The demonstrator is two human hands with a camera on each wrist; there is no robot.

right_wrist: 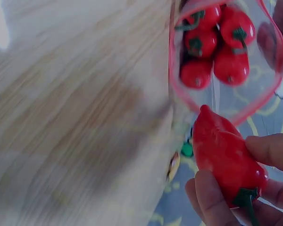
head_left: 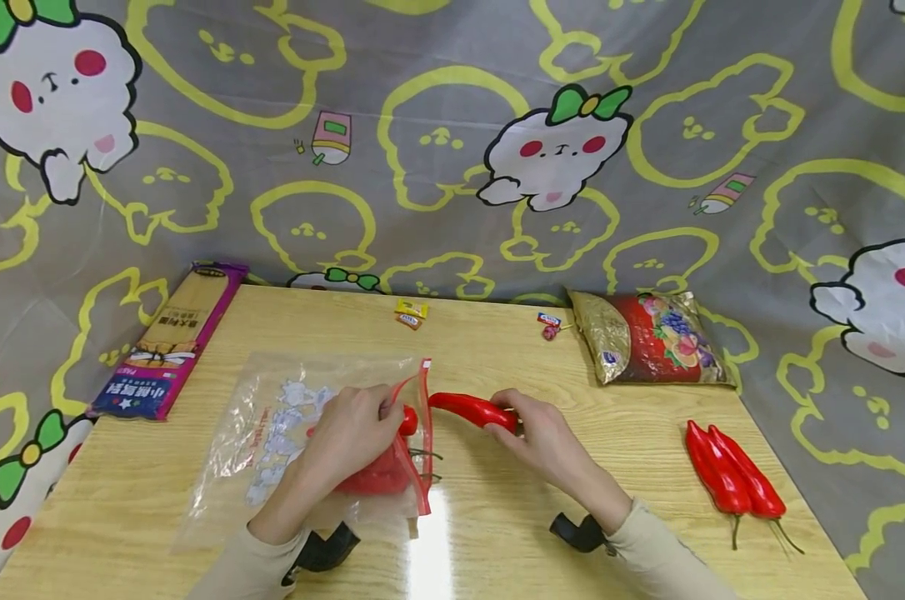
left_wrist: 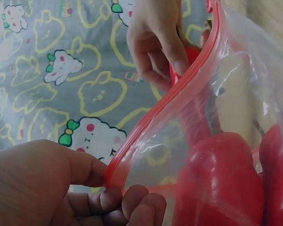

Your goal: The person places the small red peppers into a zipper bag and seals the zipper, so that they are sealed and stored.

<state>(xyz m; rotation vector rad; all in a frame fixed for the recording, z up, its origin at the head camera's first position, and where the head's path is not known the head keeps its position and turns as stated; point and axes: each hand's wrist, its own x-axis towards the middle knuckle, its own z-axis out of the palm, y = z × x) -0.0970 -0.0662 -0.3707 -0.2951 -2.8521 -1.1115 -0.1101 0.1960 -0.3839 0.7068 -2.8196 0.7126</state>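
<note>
A clear zip bag (head_left: pixel 223 450) with a red zip edge lies on the left of the table, its mouth facing right. My left hand (head_left: pixel 351 433) pinches the bag's rim and the mouth stands open. Several red peppers (right_wrist: pixel 231 66) lie inside, stems toward the opening. With thumb and fingers my right hand (head_left: pixel 538 433) grips another red pepper (right_wrist: pixel 221 150) near its stem end. That pepper's pointed tip is at the bag's mouth. Two more red peppers (head_left: pixel 733 475) lie side by side at the table's right.
A long pasta packet (head_left: pixel 175 337) lies at the far left. Small wrapped candies (head_left: pixel 412 309) and a lollipop (head_left: pixel 550 332) sit toward the back. A gold and red bag (head_left: pixel 651 340) is at the back right. Patterned cloth (head_left: pixel 437 233) hangs behind the wooden table (head_left: pixel 332 321).
</note>
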